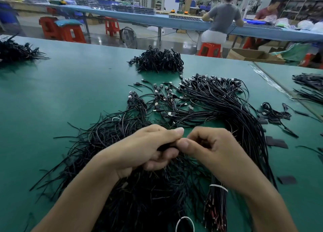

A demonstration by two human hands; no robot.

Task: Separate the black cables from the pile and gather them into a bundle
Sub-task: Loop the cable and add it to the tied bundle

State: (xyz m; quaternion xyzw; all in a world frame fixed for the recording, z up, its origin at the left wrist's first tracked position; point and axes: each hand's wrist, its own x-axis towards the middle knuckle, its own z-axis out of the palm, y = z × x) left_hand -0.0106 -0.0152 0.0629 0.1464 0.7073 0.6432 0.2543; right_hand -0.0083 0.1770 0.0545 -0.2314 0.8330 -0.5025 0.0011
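A wide pile of black cables (206, 102) with USB plugs sprawls over the green table (61, 92) in front of me. Both hands meet above its near part. My left hand (148, 148) grips a small bunch of black cables (164, 147), fingers curled under it. My right hand (209, 146) pinches the same bunch at its end, thumb against the left fingertips. Under my right wrist lies a tied bundle (215, 202) held by a white band, with reddish wire ends showing.
A coiled heap of black cables (159, 60) sits at the table's far edge, another heap (15, 52) far left, more cables (309, 87) far right. Black patches (277, 141) lie at the right. A white band (185, 223) lies near me. People work at a bench behind.
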